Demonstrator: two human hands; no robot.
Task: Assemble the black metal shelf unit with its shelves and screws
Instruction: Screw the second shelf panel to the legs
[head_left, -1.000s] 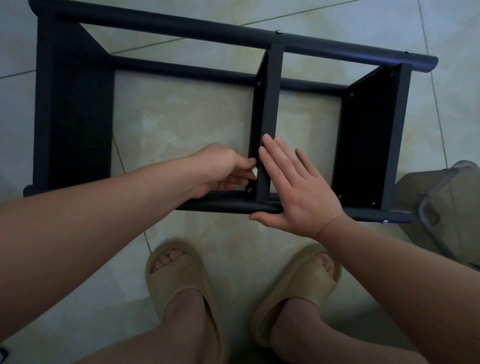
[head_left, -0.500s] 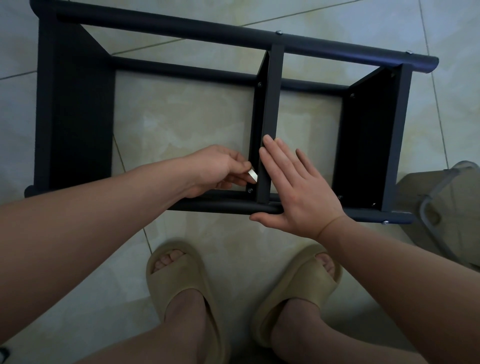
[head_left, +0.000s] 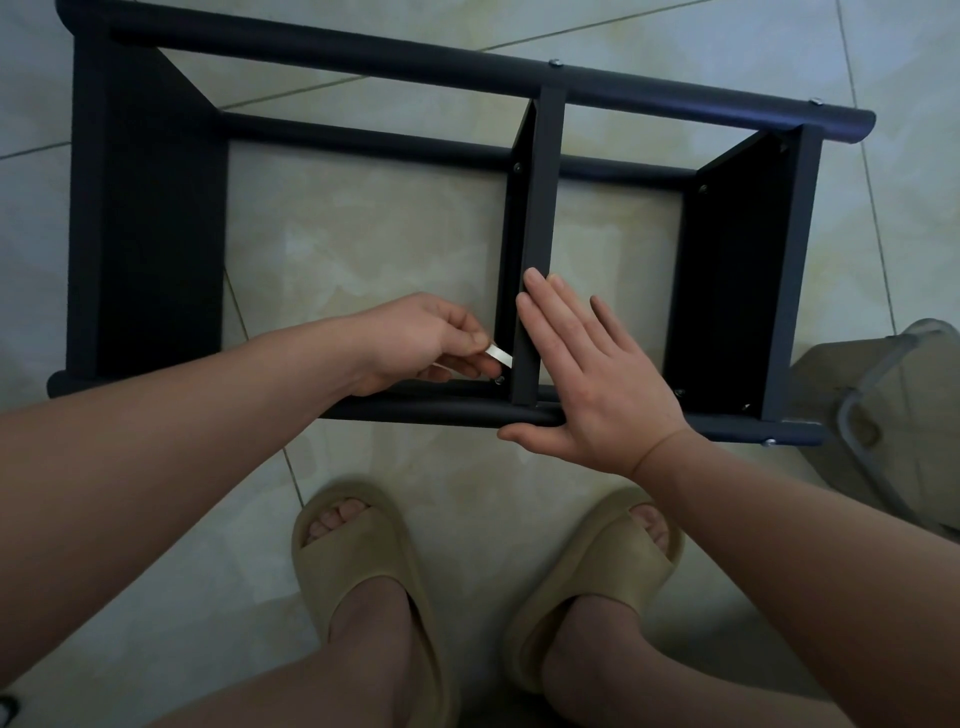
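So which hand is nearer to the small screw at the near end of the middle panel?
Left. The left hand, pinching a small flat tool, has its fingers right beside the screw; the right hand lies flat over the middle panel's edge, farther right.

Floor is pale beige glossy tile with a marbled look, thin grout lines running diagonally across it. Two tan foam slides down at the bottom, toes poking out: left slide, right slide, set a bit apart. Over at the right edge there's a clear plastic container sitting on the floor. Tiny dark thing in the bottom-left corner, can't tell what.
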